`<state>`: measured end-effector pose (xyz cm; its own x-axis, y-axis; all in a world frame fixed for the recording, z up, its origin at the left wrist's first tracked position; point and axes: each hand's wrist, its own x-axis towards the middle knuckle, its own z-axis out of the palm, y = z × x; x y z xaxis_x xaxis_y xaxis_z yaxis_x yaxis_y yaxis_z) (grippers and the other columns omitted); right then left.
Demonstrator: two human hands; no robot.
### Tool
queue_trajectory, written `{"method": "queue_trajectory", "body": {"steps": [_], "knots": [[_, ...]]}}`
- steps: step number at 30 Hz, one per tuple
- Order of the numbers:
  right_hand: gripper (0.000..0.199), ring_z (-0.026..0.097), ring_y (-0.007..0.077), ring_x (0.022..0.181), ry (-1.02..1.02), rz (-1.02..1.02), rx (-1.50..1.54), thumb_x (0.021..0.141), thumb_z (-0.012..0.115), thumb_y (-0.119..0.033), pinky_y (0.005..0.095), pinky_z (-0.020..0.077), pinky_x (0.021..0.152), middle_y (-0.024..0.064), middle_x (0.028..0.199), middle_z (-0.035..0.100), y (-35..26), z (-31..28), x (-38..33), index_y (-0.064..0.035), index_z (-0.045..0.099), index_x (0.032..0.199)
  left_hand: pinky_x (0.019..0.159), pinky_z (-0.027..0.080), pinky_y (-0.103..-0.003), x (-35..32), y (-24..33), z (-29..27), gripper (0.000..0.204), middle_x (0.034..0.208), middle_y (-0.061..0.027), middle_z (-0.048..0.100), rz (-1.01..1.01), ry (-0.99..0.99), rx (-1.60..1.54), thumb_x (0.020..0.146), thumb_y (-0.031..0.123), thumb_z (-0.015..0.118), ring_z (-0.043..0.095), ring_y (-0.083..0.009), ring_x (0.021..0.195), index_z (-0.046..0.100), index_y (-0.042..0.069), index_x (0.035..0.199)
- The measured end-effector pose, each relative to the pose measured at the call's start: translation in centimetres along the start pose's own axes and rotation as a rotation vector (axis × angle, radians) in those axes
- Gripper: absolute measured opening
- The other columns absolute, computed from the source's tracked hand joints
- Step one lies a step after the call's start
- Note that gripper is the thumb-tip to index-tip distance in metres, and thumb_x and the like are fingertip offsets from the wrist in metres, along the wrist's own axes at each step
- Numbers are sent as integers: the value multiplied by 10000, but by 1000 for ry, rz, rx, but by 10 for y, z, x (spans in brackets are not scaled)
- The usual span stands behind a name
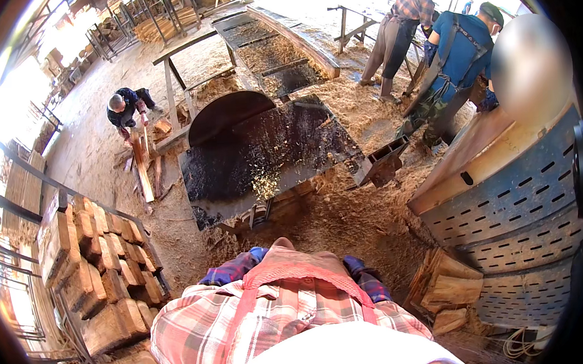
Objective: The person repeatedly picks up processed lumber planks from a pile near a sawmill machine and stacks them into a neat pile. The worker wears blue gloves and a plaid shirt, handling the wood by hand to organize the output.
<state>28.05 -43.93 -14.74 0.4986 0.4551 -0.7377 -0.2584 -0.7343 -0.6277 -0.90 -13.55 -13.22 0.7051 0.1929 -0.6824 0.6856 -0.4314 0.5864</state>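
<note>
Grip: left hand (259, 253) and right hand (353, 264) partly hidden beyond apron (295, 270); cannot tell whether clenched | Place: dark metal desk (309, 132) at 12 o'clock, round blade (227, 113) at 11 | Handling: probably heavy, stiff, slippery under wood chips (265, 184); hold near edge, off blade.

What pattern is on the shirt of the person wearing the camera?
The shirt is plaid: light red and white with darker lines, best seen in the head view.

Black table (222, 164), red plaid shirt (278, 320)
</note>
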Motion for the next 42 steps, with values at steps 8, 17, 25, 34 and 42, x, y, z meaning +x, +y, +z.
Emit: {"method": "queue_trajectory", "body": {"steps": [8,17,25,34,42], "knots": [[236,567,197,703,-80,-288,-326,809,560,-284,353,443,665,118,753,614,19,-7,18,-63,615,869,724,465,-325,8,-18,10,306,936,-78,651,158,1,-170,791,272,638,599,-174,824,640,98,1043],[270,562,270,815,-76,-378,-653,829,515,-307,384,441,713,152,887,602,20,-5,20,-72,612,923,723,465,-325,29,-43,26,313,937,-75,653,167,-13,-218,779,268,653,599,-172,824,641,99,1041],[314,552,343,965,-148,-354,-818,835,475,-321,417,429,785,205,1044,578,17,-8,16,-84,617,985,722,465,-325,46,-55,44,319,937,-74,654,140,-24,-311,767,265,666,599,-171,823,643,100,1039],[285,562,340,966,-103,-237,-594,836,466,-308,401,439,783,207,1027,580,-12,-6,-28,-86,598,957,726,467,-321,19,-41,25,317,943,-77,653,252,-6,-211,769,265,663,601,-174,824,643,100,1038],[225,562,335,919,-174,-420,-726,814,502,-260,411,443,762,193,1040,576,23,-12,22,-96,600,934,722,468,-317,21,-30,33,312,939,-79,653,164,82,-125,773,270,657,603,-177,821,643,103,1036]]}}
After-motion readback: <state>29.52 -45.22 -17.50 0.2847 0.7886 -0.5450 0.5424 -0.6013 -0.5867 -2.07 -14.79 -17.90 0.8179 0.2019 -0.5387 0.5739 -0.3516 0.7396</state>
